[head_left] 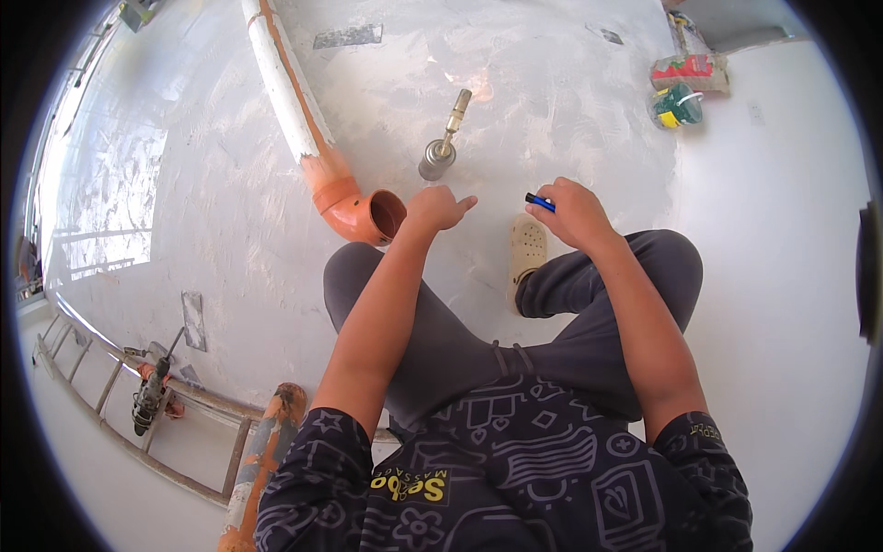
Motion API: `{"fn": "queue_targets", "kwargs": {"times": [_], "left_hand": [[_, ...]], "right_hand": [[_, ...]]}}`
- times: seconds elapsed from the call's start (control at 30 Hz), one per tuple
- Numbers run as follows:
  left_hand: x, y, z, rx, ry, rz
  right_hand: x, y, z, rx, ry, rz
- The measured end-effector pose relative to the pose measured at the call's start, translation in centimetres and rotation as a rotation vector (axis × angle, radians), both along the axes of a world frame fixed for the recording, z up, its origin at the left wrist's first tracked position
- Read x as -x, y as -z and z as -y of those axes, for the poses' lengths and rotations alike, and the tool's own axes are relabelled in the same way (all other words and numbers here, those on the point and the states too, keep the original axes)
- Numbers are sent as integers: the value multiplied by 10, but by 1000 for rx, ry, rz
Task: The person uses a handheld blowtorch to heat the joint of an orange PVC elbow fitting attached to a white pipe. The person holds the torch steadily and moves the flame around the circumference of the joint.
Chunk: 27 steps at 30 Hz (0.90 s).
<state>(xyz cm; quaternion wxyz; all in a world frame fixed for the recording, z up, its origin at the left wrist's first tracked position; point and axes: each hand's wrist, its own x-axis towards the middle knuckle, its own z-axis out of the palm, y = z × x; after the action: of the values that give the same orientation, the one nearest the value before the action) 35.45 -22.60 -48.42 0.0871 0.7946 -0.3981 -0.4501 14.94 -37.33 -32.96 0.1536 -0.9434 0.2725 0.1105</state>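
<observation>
My right hand (578,213) is closed around a small blue lighter (543,203) with a black end, held above a beige clog (528,250) on my foot. My left hand (440,208) has its fingers curled under and its thumb pointing right; whatever the fingers hold, if anything, is hidden. Just beyond that hand is a gas torch (437,159), a metallic canister with a brass-coloured burner tube angled up and away to the right. I see no flame at the nozzle. To the left of my left hand lies an orange pipe elbow (342,208), its open socket facing me.
A long white-smeared pipe (280,78) runs from the elbow to the far edge. A wooden ladder (207,397) lies at the lower left with a power drill (150,397) on it. Another orange pipe (267,460) is nearby. A green bucket (674,107) and red bag (690,72) stand far right.
</observation>
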Motion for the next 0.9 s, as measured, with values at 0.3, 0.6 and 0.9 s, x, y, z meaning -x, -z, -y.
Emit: {"fn": "queue_targets", "kwargs": {"times": [0.3,0.6,0.9], "left_hand": [[-4,11,18,333,-587,90],[-6,16,19,342,-492,257],[-2,26,19,350,-476,385]], "right_hand": [[151,-140,-16,54,478,268],[246,-96,-37,-325,520,60],[288,-99,-31,-535,509,-52]]}}
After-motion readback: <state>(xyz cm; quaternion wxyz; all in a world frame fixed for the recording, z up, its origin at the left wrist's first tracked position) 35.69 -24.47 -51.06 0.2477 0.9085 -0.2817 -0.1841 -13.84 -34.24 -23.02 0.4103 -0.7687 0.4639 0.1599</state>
